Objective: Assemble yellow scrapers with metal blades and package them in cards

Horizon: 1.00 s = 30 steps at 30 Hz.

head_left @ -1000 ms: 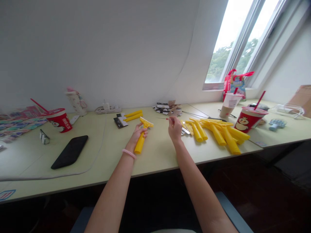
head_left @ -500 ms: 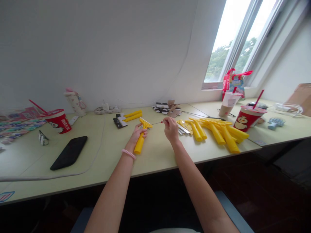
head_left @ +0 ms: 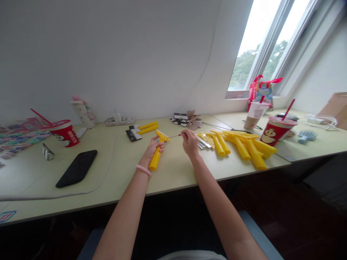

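My left hand (head_left: 153, 147) is wrapped round a yellow scraper (head_left: 155, 159), its wide head tilted up and its handle pointing toward me. A thin screwdriver (head_left: 175, 136) with a red part is pinched in my right hand (head_left: 190, 143); its shaft runs left to the scraper's head. Whether the tip sits in a screw is too small to tell. Right of my right hand lie flat metal blades (head_left: 204, 141) and a pile of more yellow scrapers (head_left: 244, 146). Two yellow handles on black-and-white cards (head_left: 132, 134) lie behind my left hand.
A black phone (head_left: 77, 169) and a red cup (head_left: 63, 133) stand to the left, with a white cable (head_left: 104, 180) across the table. Further right are another red cup (head_left: 276, 131), a clear-lidded cup (head_left: 256, 115) and a blue hair claw (head_left: 307, 136). Crumpled packaging (head_left: 187, 119) lies by the wall.
Both hands keep nearly the same place and hold, with the screwdriver still against the scraper's head. The whole view has shifted very slightly.
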Each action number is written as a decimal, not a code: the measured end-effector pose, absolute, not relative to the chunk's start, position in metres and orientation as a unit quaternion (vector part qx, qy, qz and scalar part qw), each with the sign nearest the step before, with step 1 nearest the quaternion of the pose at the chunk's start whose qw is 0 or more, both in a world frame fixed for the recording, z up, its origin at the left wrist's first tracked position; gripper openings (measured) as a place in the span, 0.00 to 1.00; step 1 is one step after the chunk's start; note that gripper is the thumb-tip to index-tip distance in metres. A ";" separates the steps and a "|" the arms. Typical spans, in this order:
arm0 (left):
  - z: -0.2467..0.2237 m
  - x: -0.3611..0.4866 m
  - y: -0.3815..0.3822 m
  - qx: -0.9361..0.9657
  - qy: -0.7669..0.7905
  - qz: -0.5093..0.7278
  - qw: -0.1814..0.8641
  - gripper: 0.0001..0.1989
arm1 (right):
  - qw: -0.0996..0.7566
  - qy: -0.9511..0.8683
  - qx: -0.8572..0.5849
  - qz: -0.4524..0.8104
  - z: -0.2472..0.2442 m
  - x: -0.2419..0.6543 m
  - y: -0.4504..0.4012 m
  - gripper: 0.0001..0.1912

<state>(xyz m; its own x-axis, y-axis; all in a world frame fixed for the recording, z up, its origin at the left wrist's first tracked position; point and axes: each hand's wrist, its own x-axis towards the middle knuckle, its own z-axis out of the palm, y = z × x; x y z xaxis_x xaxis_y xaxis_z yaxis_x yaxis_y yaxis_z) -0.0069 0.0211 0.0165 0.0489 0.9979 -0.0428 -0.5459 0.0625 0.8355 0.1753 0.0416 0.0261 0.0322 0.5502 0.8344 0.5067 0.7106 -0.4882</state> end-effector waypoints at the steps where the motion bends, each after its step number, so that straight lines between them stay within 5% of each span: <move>1: 0.016 -0.007 0.021 0.332 0.342 0.599 0.644 0.28 | 0.611 -0.693 -0.382 0.017 0.026 0.175 0.042 0.09; 30: 0.018 -0.008 0.021 0.326 0.335 0.597 0.652 0.29 | 0.601 -0.684 -0.412 0.025 0.026 0.177 0.042 0.08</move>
<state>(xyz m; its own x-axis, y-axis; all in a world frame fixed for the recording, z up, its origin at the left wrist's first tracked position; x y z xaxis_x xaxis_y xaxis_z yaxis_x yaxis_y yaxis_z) -0.0084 0.0206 0.0178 0.0620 0.9970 -0.0472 -0.5611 0.0739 0.8245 0.1766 0.0420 0.0257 0.0623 0.5944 0.8017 0.5345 0.6585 -0.5298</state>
